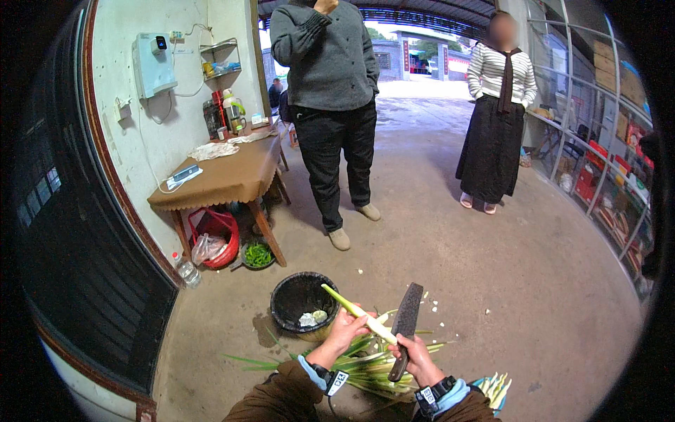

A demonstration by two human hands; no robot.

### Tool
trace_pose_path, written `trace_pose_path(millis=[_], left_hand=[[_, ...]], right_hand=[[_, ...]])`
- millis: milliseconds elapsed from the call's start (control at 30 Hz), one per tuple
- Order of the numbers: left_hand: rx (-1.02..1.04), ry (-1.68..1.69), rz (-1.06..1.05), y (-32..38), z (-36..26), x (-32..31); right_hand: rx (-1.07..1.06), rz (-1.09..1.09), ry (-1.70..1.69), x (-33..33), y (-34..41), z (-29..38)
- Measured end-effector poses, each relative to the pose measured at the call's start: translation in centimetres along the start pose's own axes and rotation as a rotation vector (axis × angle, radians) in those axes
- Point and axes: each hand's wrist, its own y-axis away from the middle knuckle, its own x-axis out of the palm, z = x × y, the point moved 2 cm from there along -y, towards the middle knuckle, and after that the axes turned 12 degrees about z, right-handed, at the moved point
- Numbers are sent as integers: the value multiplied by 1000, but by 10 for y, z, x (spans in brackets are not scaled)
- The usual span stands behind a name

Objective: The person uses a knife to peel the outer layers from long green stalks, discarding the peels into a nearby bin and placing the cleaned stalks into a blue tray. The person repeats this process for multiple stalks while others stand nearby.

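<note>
My left hand (346, 329) holds a pale green peeled stalk (364, 316), which looks like water bamboo, slanting with its green tip up to the left. In my right hand (415, 354) is the dark wooden handle of a knife with a broad, dark blade (408, 311) pointing up. The stalk's thick white end lies close to the knife's handle, by my right fingers. Below both hands a heap of long green leaves and husks (364, 364) is spread on the floor. Several peeled pale stalks (494, 390) lie in a blue container at the lower right.
A black-lined bin (287, 320) holding scraps stands left of my left hand. Beyond it are a pan of green vegetables (258, 255), a red basket (233, 248), a water bottle (187, 271) and a cloth-covered table (232, 174). Two people (332, 63) (493, 105) stand ahead.
</note>
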Motion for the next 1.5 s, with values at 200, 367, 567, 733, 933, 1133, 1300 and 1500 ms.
trace_pose_path(millis=[200,367,567,733,933,1133,1300,1500], left_hand=[[-9,21,-18,-1,-6,3],[-20,9,2,1,-6,5],[-30,-11,54,1,-8,5],[-25,-63,73,1,-6,7],[-25,-51,53,0,-7,7],[4,-45,3,1,-14,6],[4,14,-13,3,-19,7],[18,38,-16,2,-19,3]], right_hand=[[17,38,-33,4,1,4],[39,27,32,5,2,1],[62,133,177,5,-2,-7],[12,105,239,1,-7,-13],[-32,30,301,3,-5,-15],[32,59,210,0,-6,-12],[20,53,183,1,-5,-12],[-38,28,212,4,-3,-11]])
